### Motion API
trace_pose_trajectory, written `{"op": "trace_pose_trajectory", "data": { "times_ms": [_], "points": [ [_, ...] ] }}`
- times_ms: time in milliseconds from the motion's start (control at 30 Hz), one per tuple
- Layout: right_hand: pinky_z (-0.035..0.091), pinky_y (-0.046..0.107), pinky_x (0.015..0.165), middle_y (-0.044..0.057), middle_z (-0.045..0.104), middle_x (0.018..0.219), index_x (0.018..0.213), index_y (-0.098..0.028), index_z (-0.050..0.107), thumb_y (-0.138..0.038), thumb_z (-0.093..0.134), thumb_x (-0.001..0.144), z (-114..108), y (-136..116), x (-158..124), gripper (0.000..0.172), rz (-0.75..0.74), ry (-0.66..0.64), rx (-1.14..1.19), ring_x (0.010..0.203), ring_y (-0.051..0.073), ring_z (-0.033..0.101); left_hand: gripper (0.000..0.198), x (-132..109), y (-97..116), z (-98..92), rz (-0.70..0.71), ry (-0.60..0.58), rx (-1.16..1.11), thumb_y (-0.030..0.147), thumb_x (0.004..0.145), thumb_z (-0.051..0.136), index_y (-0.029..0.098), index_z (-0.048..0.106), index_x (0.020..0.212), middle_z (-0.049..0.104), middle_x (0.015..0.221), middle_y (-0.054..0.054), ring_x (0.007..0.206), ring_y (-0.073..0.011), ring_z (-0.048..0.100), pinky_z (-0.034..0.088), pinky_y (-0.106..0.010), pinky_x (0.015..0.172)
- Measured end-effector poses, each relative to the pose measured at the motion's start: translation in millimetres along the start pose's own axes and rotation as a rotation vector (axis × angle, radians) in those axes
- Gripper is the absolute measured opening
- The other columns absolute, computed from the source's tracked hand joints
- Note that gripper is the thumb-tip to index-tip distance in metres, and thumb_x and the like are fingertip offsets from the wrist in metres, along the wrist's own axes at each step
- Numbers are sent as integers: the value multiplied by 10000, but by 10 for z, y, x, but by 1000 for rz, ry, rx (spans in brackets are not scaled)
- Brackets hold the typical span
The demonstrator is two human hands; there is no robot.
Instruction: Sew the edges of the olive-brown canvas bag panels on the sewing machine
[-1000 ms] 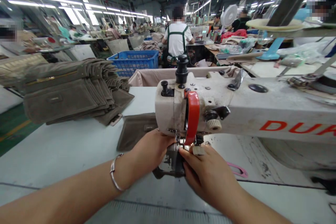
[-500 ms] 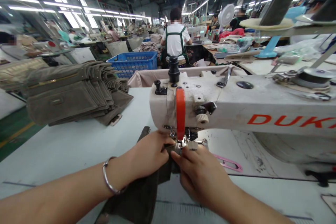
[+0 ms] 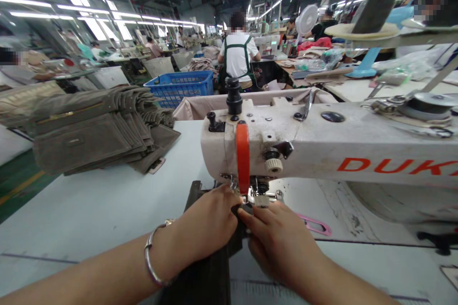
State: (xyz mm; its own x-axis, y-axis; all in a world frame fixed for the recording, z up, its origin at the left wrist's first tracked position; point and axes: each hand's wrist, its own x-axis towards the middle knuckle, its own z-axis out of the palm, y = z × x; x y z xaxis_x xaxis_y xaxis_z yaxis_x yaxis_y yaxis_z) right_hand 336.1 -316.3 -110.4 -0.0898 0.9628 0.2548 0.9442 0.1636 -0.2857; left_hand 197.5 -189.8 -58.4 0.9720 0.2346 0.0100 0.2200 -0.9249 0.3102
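Note:
A white sewing machine (image 3: 322, 147) with a red guard (image 3: 243, 157) and red lettering stretches across the table. Under its needle lies a dark olive fabric piece (image 3: 203, 271) that runs down toward me. My left hand (image 3: 207, 224), a silver bangle on its wrist, is closed on the fabric just left of the presser foot. My right hand (image 3: 279, 240) pinches the same fabric right below the needle, fingertips meeting the left hand's. The needle area is mostly hidden by my fingers.
A tall stack of olive fabric panels (image 3: 96, 126) sits on the white table (image 3: 89, 209) at the left. Pink scissors (image 3: 317, 225) lie right of my hands. Behind are a blue basket (image 3: 182, 86), a beige bin and people at other workstations.
The fabric piece has been turned from lying flat to the left to running lengthwise toward me. Both hands have closed in together under the needle.

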Motion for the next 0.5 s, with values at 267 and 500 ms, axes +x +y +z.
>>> {"op": "trace_pose_trajectory", "data": {
  "times_ms": [267, 500],
  "points": [
    [487, 444, 798, 63, 609, 1010, 1234, -220, 562, -100, 532, 812, -37, -3, 8, 440, 9, -50, 16, 918, 265, 532, 374, -636, -175, -75, -487, 239, -26, 440, 861, 597, 193, 566, 1141, 549, 1176, -104, 1137, -315, 486, 391, -523, 990],
    [460, 404, 933, 64, 560, 1254, 1149, -205, 593, -44, 497, 858, -76, -39, 23, 345, -116, 53, 71, 1083, 240, 493, 477, -757, -350, 102, -782, 480, -648, 354, 694, 753, 155, 497, 1044, 613, 998, -86, 938, -256, 624, 515, -416, 847]
  ]
}}
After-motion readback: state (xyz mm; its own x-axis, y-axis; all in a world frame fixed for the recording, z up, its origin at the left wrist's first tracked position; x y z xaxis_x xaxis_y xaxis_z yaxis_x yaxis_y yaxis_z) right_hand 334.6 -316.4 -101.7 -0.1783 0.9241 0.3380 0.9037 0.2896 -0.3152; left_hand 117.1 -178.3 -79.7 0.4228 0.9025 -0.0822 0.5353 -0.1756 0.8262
